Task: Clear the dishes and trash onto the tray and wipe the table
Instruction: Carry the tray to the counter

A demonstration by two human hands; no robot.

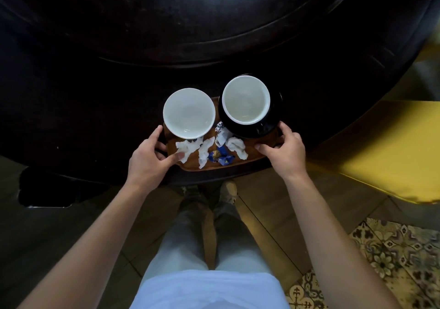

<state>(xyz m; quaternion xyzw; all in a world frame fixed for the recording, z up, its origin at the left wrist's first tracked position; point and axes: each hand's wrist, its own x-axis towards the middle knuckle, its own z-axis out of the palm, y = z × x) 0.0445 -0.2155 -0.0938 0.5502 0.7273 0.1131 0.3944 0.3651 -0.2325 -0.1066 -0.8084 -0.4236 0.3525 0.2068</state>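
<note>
Now cups (pixel 189 113), tissues (pixel 188 150) on tray (pixel 259 157).

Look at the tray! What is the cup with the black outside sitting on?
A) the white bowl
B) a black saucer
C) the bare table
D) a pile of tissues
B: the cup, black outside and white inside, stands on a black saucer at the right end of the wooden tray, while the crumpled tissues lie nearer the person and the white bowl sits apart on the left.
</note>
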